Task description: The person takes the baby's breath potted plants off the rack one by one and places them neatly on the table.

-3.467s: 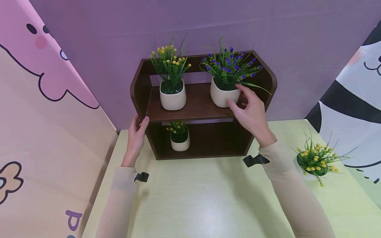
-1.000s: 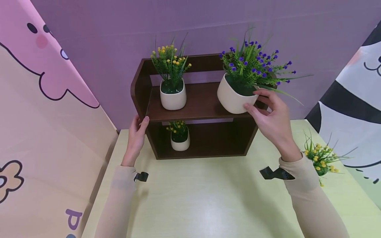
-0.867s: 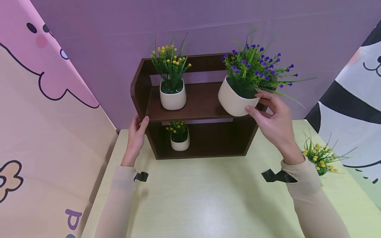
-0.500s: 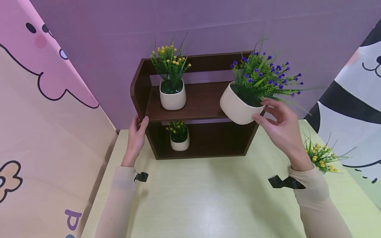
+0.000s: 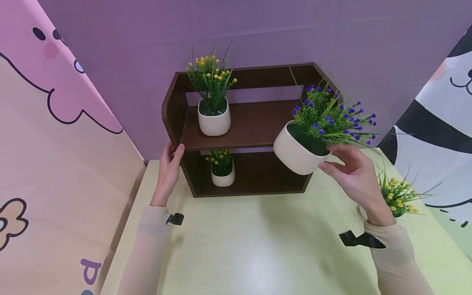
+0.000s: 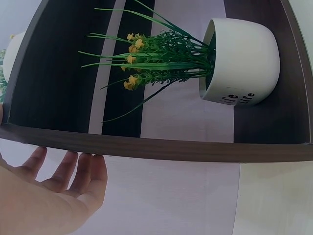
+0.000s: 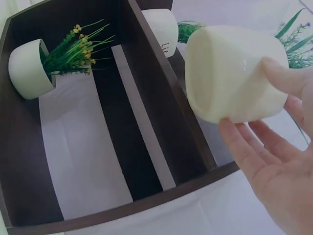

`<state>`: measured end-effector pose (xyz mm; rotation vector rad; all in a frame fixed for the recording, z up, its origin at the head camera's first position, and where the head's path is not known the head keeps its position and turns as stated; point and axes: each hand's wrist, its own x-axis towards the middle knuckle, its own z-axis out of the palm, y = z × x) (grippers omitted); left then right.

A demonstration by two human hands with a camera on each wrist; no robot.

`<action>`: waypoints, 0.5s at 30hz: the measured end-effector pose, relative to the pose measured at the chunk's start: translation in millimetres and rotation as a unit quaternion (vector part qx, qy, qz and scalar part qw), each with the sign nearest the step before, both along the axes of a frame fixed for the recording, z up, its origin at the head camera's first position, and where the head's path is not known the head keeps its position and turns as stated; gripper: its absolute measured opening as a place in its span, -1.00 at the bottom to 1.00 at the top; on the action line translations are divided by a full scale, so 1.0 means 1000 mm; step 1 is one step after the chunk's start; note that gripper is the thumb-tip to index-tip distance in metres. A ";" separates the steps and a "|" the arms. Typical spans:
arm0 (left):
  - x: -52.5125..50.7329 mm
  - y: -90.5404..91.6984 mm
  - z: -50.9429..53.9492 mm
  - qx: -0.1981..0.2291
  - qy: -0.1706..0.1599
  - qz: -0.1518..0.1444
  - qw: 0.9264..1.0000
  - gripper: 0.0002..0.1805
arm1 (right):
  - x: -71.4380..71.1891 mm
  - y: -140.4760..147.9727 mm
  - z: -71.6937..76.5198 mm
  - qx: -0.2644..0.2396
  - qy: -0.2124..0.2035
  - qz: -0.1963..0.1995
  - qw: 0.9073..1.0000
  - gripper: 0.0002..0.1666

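Observation:
My right hand [image 5: 354, 176] pinches the rim of a white pot with purple flowers [image 5: 300, 151], thumb outside and fingers at the far side. The pot is tilted, in front of the right part of the two-tier dark brown shelf [image 5: 250, 145], off its boards. In the right wrist view the pot's smooth base [image 7: 200, 73] faces the camera. My left hand [image 5: 169, 172] holds the shelf's left side, thumb at the front edge and fingertips [image 6: 98, 164] against the outer panel. A yellow-flowered pot [image 5: 214, 123] stands on the upper board, and a smaller one [image 5: 223, 176] on the lower board.
Another potted plant with yellow flowers [image 5: 398, 196] stands on the table at the right, partly behind my right forearm. The shelf stands on the pale table [image 5: 239, 237] against a purple backdrop [image 5: 258, 32]. Printed panels rise at both sides.
My right hand has taken the purple-flowered pot off the upper board, bringing it right, forward and down while tilting it. My left hand stays on the shelf's side.

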<state>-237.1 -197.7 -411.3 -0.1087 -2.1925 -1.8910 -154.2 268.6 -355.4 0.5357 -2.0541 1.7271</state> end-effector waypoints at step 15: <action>0.001 0.000 0.001 -0.005 0.000 0.004 1.000 -0.39 | 0.023 0.025 -0.037 0.035 -0.016 -0.007 0.999 -0.35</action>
